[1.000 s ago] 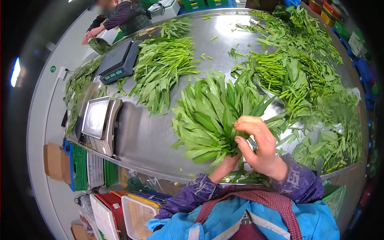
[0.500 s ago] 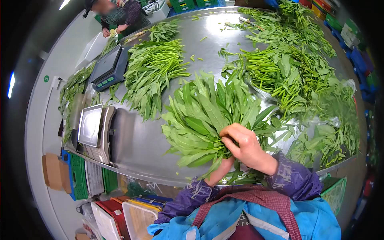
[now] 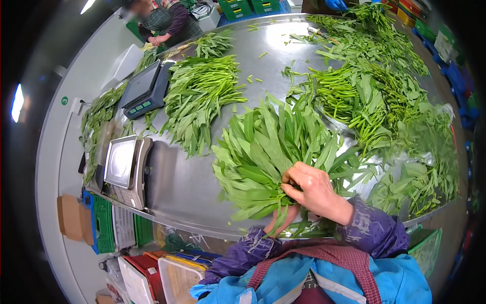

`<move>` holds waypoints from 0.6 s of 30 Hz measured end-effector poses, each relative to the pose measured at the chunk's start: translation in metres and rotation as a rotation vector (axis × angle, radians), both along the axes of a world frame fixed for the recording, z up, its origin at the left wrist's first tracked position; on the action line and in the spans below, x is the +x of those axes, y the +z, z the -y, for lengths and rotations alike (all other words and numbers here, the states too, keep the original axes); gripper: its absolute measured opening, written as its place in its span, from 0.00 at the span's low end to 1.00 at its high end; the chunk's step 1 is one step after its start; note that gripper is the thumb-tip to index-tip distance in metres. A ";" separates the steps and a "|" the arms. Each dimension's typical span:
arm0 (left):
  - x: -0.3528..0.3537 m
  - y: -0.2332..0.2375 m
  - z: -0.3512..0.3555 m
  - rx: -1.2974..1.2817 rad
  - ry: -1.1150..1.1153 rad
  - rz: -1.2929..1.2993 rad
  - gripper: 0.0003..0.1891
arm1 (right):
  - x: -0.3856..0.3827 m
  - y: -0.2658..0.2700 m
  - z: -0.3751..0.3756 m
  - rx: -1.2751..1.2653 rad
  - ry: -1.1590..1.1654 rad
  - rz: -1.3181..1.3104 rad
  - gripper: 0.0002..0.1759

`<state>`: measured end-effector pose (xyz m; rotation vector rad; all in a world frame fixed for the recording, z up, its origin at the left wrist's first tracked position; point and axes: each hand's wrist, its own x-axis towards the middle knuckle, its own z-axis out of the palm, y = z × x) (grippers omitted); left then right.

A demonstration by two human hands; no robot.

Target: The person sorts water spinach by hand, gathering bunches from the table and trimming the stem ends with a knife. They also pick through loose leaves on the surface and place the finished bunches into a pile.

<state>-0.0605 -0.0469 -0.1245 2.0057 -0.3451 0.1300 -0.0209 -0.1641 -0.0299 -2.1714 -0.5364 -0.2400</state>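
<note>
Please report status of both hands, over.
Left hand: gripping leafy bunch from below. Right hand: fingers pinched at its leaves. Silver scale off to left.

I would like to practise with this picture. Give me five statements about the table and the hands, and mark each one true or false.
1. The left hand and right hand are both at the leafy bunch. True.
2. All other greens lie in one pile. False: the left pile and right heap are separate.
3. The dark scale and silver scale stand left of the bunch. True.
4. The dark scale is nearer the wearer. False: the silver one is.
5. The sleeves are purple. True.
</note>
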 end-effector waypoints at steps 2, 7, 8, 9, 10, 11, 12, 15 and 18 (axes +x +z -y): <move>0.001 0.002 0.001 -0.097 -0.018 -0.063 0.12 | 0.000 0.001 0.001 -0.026 0.017 0.009 0.05; -0.002 -0.029 -0.007 -0.293 -0.048 -0.169 0.14 | -0.003 0.004 0.001 -0.062 0.040 0.046 0.06; -0.002 -0.044 -0.011 -0.413 -0.091 -0.248 0.16 | -0.003 0.004 0.002 -0.086 0.068 0.104 0.06; 0.000 -0.047 -0.016 -0.438 -0.104 -0.293 0.16 | -0.004 0.004 0.003 -0.109 0.096 0.162 0.07; 0.002 -0.051 -0.021 -0.426 -0.096 -0.312 0.15 | -0.007 0.006 0.005 -0.109 0.097 0.162 0.07; 0.002 -0.054 -0.024 -0.417 -0.090 -0.326 0.15 | -0.012 0.010 0.009 -0.051 0.184 0.096 0.07; 0.004 -0.054 -0.029 -0.386 -0.086 -0.321 0.15 | -0.017 0.017 0.013 0.007 0.270 0.030 0.07; 0.009 -0.057 -0.045 -0.215 -0.061 -0.247 0.15 | -0.031 0.050 0.034 0.176 0.330 -0.102 0.07; 0.022 -0.052 -0.049 0.009 -0.002 -0.054 0.15 | -0.039 0.045 0.064 0.460 0.165 -0.081 0.08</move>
